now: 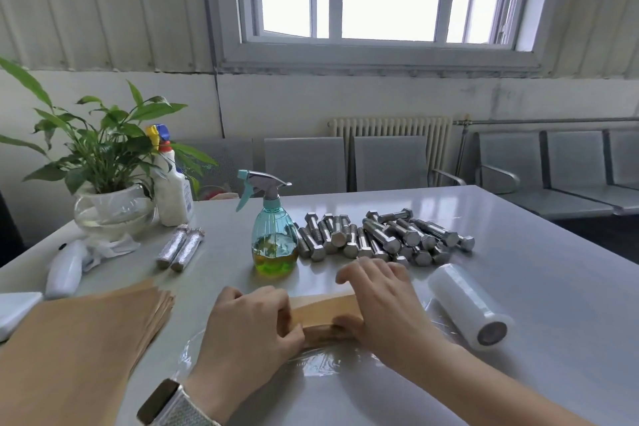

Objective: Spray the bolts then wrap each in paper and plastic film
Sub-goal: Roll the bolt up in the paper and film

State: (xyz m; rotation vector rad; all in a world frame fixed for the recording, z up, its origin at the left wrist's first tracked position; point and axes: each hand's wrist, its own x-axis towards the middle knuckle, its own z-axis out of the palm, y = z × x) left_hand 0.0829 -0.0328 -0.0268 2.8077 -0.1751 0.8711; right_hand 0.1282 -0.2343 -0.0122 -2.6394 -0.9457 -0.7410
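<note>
A brown paper roll (325, 313), presumably with a bolt hidden inside, lies on a sheet of clear plastic film (321, 361) at the table's near middle. My left hand (249, 325) grips its left end with curled fingers. My right hand (380, 301) holds the right end, thumb underneath and fingers over the top. Behind them lies a pile of several steel bolts (383, 237). A teal spray bottle (273, 239) with yellow-green liquid stands left of the pile. Two wrapped bolts (179, 247) lie further left.
A stack of brown paper sheets (79, 339) covers the near left. A plastic film roll (470, 308) lies at the right. At the far left stand a potted plant (107, 183), a white bottle (173, 190) and a white device (67, 270). Metal chairs (387, 162) line the wall.
</note>
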